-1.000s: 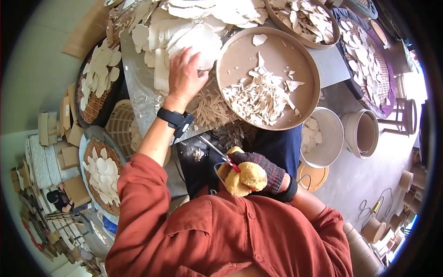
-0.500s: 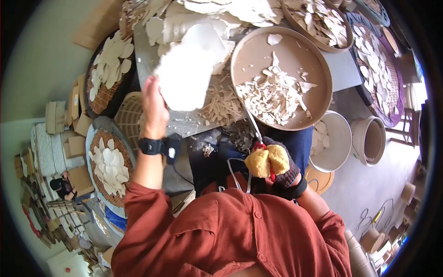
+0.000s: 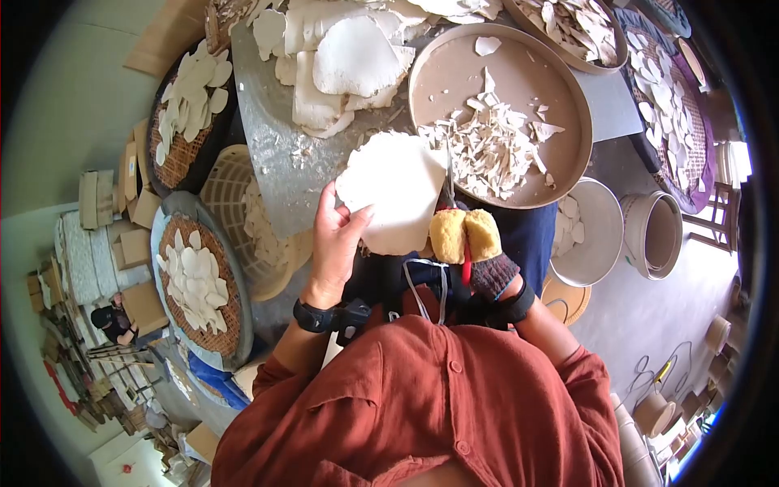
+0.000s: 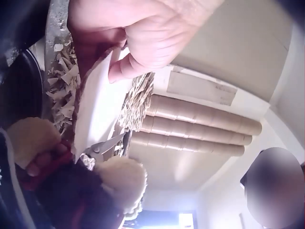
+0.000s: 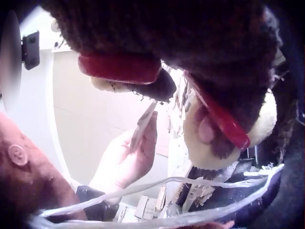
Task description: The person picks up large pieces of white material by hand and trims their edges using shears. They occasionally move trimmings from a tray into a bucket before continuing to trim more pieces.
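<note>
My left hand [image 3: 335, 243] pinches a thin off-white slab [image 3: 398, 191] by its near left edge, thumb on top. The slab has a ragged rim and lies over my lap, in front of the table edge. My right hand [image 3: 495, 276] wears a dark knitted glove with yellow padding [image 3: 464, 237] around the fingers. It grips scissors with red handles [image 5: 219, 114]. In the left wrist view the scissor blades [image 4: 108, 144] stand apart at the slab's edge. From the head, one blade [image 3: 449, 180] shows beside the slab's right edge.
A round tray [image 3: 580, 154] of cut pale strips stands just beyond my right hand. More slabs [image 3: 353, 57] are stacked on the metal table [image 3: 268, 162]. A woven basket [image 3: 215, 183] is on the left, a white bucket [image 3: 608, 227] on the right. Wicker trays [image 3: 235, 333] hold pale slices.
My left hand took a slab from the stack and brought it down toward me to the scissors. My right hand moved up and right, its scissors now at the slab's edge.
</note>
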The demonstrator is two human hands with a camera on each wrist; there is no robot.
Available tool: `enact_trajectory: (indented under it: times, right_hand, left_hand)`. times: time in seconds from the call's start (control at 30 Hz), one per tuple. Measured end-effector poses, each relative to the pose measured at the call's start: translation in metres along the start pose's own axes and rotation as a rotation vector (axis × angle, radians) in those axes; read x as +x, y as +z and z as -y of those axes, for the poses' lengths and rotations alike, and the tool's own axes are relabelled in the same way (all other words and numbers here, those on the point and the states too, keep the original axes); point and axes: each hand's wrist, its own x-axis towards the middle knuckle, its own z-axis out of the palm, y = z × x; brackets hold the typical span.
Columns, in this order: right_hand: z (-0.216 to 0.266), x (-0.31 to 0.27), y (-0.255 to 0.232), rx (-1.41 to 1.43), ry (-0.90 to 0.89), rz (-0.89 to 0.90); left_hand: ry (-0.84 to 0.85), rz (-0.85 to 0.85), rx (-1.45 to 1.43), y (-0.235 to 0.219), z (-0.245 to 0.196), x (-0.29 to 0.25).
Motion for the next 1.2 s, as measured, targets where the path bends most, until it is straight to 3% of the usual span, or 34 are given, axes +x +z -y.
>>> enact_trajectory:
  times: [0.07, 0.13, 0.2, 0.27, 0.33, 0.4, 0.6, 0.67, 0.73, 0.83, 1.03, 1.1, 1.17, 1.2]
  right_hand:
    - [0.0, 0.002, -0.002, 0.037, 0.009, -0.077]
    - [0.001, 0.001, 0.002, -0.878, -0.1, -0.084]
    - [0.005, 0.001, 0.01, -0.95, -0.05, -0.122]
    - [0.013, 0.001, 0.023, -0.172, 0.135, -0.172]
    - [0.014, -0.004, 0.023, -0.617, 0.035, -0.151]
    - [0.01, -0.005, 0.028, -0.487, 0.043, -0.207]
    - [0.017, -0.006, 0.025, -0.877, 0.052, -0.107]
    - [0.014, -0.009, 0.024, -1.01, -0.018, -0.064]
    - [0.014, -0.008, 0.025, -0.934, -0.014, -0.077]
    - [0.014, -0.01, 0.027, -0.397, 0.105, -0.171]
    - [0.017, -0.013, 0.025, -0.546, 0.078, -0.14]
    - [0.02, -0.017, 0.024, -0.776, 0.026, -0.096]
    - [0.024, -0.014, 0.029, -0.721, 0.026, -0.084]
    - [0.027, -0.011, 0.033, -0.55, 0.05, -0.098]
  left_hand:
    - [0.039, -0.016, 0.08, -0.004, 0.002, 0.003]
    - [0.111, -0.102, 0.056, -0.001, 0.008, 0.005]
    - [0.133, -0.111, 0.048, 0.0, 0.016, 0.007]
    - [0.187, -0.094, 0.103, 0.002, 0.016, 0.011]
    - [0.284, -0.061, 0.217, 0.005, 0.009, 0.016]
    - [0.206, -0.045, 0.186, 0.006, 0.0, 0.021]
    - [0.158, -0.027, 0.133, -0.003, 0.004, 0.035]
    - [0.138, -0.012, 0.121, -0.005, 0.005, 0.036]
    - [0.138, -0.007, 0.12, -0.005, 0.002, 0.04]
    - [0.09, 0.035, 0.102, -0.005, -0.01, 0.043]
    - [0.038, 0.124, 0.108, -0.003, -0.01, 0.053]
    - [0.024, 0.144, 0.11, 0.002, -0.016, 0.052]
    - [0.022, 0.168, 0.12, 0.004, -0.018, 0.052]
    - [0.023, 0.188, 0.13, 0.003, -0.014, 0.052]
